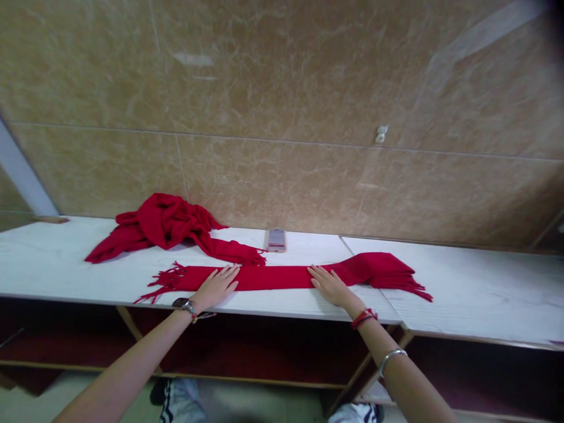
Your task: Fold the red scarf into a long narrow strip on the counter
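Observation:
A red scarf [273,277] with fringed ends lies lengthwise in a narrow folded strip along the front of the white tabletop. My left hand [218,286] rests flat on its left part, fingers spread, not far from the left fringe. Flat on the strip's right part lies my right hand [329,285], fingers stretched out. Beyond that hand the scarf's right end bulges up in loose layers and its fringe points to the right. Behind the strip, at the left, a second red scarf [161,223] sits in a crumpled heap, one fringed end trailing toward the strip.
A phone [277,239] lies near the wall at the back. The white tabletop [476,294] has a seam right of centre. Dark open shelves [259,346] run beneath its front edge. A brown marble-patterned wall [282,88] stands behind, with a small white fixture [381,134].

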Tool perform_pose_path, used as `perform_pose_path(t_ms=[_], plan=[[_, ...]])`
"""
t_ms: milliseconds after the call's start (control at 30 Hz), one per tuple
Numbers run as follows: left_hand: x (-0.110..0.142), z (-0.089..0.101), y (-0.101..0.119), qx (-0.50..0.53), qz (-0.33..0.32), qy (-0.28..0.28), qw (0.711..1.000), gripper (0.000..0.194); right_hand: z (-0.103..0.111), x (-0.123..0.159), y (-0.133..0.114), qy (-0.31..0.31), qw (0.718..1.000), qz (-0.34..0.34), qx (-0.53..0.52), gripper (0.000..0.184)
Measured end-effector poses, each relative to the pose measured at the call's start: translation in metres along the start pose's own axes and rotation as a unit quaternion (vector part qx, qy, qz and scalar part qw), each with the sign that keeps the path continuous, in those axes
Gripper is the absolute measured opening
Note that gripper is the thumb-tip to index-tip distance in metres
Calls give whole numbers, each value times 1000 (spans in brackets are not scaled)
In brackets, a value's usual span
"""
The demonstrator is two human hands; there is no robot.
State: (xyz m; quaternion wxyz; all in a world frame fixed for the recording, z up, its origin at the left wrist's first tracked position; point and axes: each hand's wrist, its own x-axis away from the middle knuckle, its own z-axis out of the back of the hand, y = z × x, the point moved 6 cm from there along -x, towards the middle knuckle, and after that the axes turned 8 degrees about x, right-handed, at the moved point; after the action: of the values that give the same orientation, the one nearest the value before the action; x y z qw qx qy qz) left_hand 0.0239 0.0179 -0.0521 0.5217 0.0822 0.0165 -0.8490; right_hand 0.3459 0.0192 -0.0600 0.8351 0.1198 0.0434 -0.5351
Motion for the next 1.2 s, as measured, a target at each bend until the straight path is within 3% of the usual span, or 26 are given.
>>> perform_pose_path(t_ms=[100,167,367,467,567,733,833,1100,1200], plan=[[0,0,0,5,6,11,1000,50,5,-5,2,-3,998,-60,28,47],[0,-1,-1,3,6,17,1000,50,13,-16,-17,13,997,-81,14,53],[-2,-4,-6,2,14,26,1000,52,32,-55,-117,33,991,89,-93,56],[-2,-3,-6,-4,15,21,1000,52,26,-58,-126,16,985,144,-94,51],[-2,-2,-5,-3,16,20,1000,52,14,-47,-89,12,991,121,-59,48],[-3,-3,-6,10,14,36,999,53,-3,-12,9,15,996,63,64,43],[-4,-5,-8,7,9,34,999,52,-4,6,53,18,992,39,119,40],[-6,-7,-10,-8,-12,33,999,53,18,13,116,5,982,-60,181,36],[-6,-7,-10,-8,-13,43,999,53,29,22,145,13,985,-51,166,34]])
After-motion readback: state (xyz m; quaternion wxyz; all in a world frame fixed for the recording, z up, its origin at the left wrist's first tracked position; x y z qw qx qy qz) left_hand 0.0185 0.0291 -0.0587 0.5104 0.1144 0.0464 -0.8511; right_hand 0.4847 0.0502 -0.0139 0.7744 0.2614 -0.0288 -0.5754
